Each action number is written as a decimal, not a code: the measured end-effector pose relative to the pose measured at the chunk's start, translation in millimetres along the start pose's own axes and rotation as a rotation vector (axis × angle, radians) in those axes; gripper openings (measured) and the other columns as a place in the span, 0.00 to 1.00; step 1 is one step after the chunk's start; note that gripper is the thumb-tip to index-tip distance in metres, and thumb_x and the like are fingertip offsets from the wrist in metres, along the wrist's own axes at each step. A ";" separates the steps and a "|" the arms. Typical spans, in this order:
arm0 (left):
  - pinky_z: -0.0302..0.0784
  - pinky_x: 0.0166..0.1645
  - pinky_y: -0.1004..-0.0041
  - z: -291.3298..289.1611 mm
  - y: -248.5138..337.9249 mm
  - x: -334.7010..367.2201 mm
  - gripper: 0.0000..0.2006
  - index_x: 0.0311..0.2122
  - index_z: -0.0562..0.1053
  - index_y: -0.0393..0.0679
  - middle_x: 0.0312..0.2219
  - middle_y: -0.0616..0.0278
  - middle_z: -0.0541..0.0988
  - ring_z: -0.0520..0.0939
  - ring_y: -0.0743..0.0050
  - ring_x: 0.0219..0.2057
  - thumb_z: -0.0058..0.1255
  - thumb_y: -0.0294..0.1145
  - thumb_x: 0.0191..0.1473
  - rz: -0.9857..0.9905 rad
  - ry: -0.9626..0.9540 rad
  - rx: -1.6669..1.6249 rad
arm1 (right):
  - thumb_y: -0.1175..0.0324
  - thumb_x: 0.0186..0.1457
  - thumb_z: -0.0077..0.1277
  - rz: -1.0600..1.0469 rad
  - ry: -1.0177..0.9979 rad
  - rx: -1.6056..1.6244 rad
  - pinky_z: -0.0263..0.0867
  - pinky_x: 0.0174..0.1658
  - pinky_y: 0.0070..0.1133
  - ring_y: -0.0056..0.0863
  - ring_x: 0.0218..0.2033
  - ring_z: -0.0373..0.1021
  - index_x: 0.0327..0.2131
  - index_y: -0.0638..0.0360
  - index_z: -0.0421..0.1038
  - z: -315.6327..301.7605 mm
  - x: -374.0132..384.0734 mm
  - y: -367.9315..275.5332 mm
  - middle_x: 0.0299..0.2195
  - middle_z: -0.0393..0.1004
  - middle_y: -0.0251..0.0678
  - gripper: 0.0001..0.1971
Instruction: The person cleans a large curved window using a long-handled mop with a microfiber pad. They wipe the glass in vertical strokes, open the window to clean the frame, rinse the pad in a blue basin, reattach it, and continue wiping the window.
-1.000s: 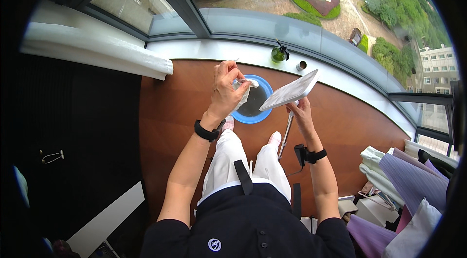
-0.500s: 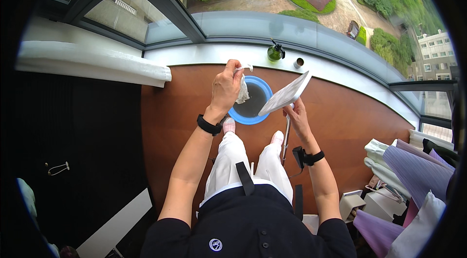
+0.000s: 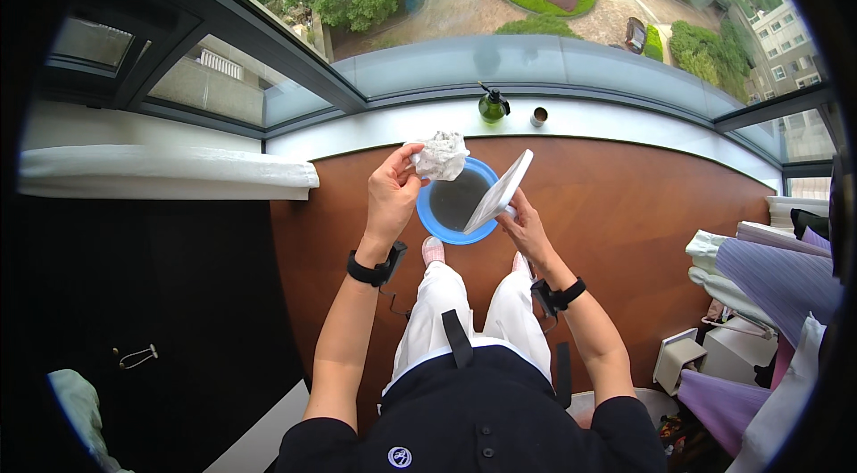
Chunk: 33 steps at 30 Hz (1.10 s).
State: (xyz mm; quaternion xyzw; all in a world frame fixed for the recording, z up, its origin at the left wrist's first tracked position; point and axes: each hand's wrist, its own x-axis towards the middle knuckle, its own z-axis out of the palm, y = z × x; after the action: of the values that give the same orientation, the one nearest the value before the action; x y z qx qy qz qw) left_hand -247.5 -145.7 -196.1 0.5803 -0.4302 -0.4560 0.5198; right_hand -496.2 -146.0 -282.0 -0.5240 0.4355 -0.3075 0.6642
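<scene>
My left hand (image 3: 391, 201) pinches a crumpled white wipe with grey stains (image 3: 441, 157) over the far left rim of a blue bucket (image 3: 454, 239). Dark grey water fills the bucket's bottom. In my right hand (image 3: 528, 230) is a flat white mop head (image 3: 502, 191), tilted on edge above the bucket's right side. My fingers grip it from the right, with its flat face turned toward the bucket. The mop's pole cannot be made out now.
A green spray bottle (image 3: 492, 107) and a small metal cup (image 3: 538, 117) stand on the white window sill (image 3: 607, 129). Clothes (image 3: 775, 269) hang at the right. A white curtain (image 3: 170, 173) lies at the left. My feet are close behind the bucket.
My left hand has turned, and the wipe, hanging down before, now sits raised and bunched. The mop head has shifted left and stands steeper. My view has shifted slightly.
</scene>
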 end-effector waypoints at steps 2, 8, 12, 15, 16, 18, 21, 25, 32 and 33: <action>0.81 0.42 0.76 5.7 4.3 -0.2 0.21 0.52 0.72 0.36 0.37 0.61 0.82 0.84 0.76 0.38 0.42 0.11 0.53 0.108 0.057 0.258 | 0.68 0.62 0.52 -0.035 0.000 -0.008 0.69 0.41 0.22 0.21 0.39 0.73 0.47 0.61 0.64 0.2 -0.8 0.5 0.38 0.77 0.38 0.13; 0.77 0.32 0.72 17.5 17.5 13.6 0.10 0.39 0.76 0.38 0.27 0.51 0.81 0.83 0.64 0.27 0.53 0.17 0.51 0.464 0.239 0.799 | 0.66 0.62 0.54 -0.119 0.022 -0.105 0.69 0.41 0.25 0.26 0.37 0.74 0.47 0.61 0.63 -0.8 -2.8 1.0 0.36 0.77 0.40 0.15; 0.73 0.36 0.64 24.3 29.7 20.2 0.03 0.27 0.74 0.39 0.26 0.57 0.78 0.77 0.59 0.31 0.57 0.23 0.48 0.491 0.324 0.951 | 0.66 0.62 0.52 -0.155 -0.024 -0.148 0.70 0.41 0.25 0.28 0.36 0.74 0.46 0.60 0.62 3.3 -7.1 0.5 0.36 0.76 0.42 0.14; 0.69 0.38 0.61 30.8 33.6 25.8 0.11 0.21 0.70 0.38 0.24 0.58 0.72 0.71 0.57 0.31 0.58 0.29 0.48 0.502 0.303 0.908 | 0.67 0.63 0.51 -0.138 -0.070 -0.160 0.70 0.42 0.27 0.34 0.38 0.76 0.46 0.60 0.61 8.3 -10.9 -1.0 0.37 0.77 0.45 0.13; 0.69 0.37 0.61 32.2 33.1 26.7 0.11 0.21 0.69 0.38 0.24 0.57 0.72 0.71 0.57 0.31 0.58 0.28 0.49 0.443 0.269 0.847 | 0.68 0.63 0.51 -0.139 -0.077 -0.190 0.70 0.42 0.27 0.36 0.38 0.76 0.46 0.61 0.62 10.3 -12.0 -1.4 0.37 0.77 0.45 0.13; 0.69 0.37 0.62 34.9 30.4 27.3 0.12 0.21 0.69 0.37 0.25 0.56 0.73 0.72 0.56 0.30 0.57 0.28 0.50 0.357 0.205 0.717 | 0.68 0.63 0.51 -0.183 -0.098 -0.198 0.70 0.43 0.28 0.38 0.40 0.77 0.46 0.61 0.62 13.7 -15.1 -1.7 0.38 0.77 0.47 0.13; 0.69 0.35 0.62 38.3 25.1 22.4 0.13 0.21 0.67 0.36 0.25 0.55 0.73 0.71 0.54 0.28 0.56 0.29 0.52 0.262 0.144 0.664 | 0.69 0.63 0.51 -0.136 -0.109 -0.220 0.70 0.43 0.28 0.36 0.40 0.77 0.46 0.62 0.62 22.1 -14.5 -1.8 0.38 0.78 0.45 0.12; 0.73 0.36 0.62 47.8 25.7 17.5 0.11 0.24 0.69 0.36 0.26 0.54 0.75 0.76 0.54 0.30 0.57 0.27 0.53 0.547 0.060 0.697 | 0.70 0.62 0.50 -0.145 -0.118 -0.244 0.70 0.44 0.30 0.43 0.41 0.76 0.48 0.61 0.62 26.2 -15.6 -4.3 0.39 0.77 0.50 0.14; 0.75 0.32 0.67 50.3 46.6 -0.6 0.06 0.33 0.74 0.40 0.25 0.60 0.75 0.78 0.62 0.29 0.60 0.25 0.50 0.839 -0.128 0.845 | 0.71 0.61 0.50 -0.105 -0.102 -0.307 0.69 0.44 0.32 0.49 0.43 0.75 0.50 0.59 0.61 30.9 -0.9 -9.4 0.41 0.77 0.52 0.15; 0.75 0.30 0.68 48.1 48.7 -4.9 0.07 0.33 0.74 0.41 0.24 0.61 0.74 0.77 0.64 0.28 0.60 0.25 0.49 0.821 -0.135 0.904 | 0.70 0.61 0.50 -0.097 -0.092 -0.287 0.69 0.44 0.32 0.50 0.44 0.74 0.50 0.59 0.61 32.0 1.4 -9.0 0.41 0.77 0.52 0.16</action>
State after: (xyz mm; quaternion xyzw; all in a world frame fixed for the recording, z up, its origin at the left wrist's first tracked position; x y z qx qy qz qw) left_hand -296.7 -155.4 -149.3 0.5002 -0.8015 -0.0268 0.3267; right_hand -466.3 -135.8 -271.4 -0.6473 0.4183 -0.2495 0.5863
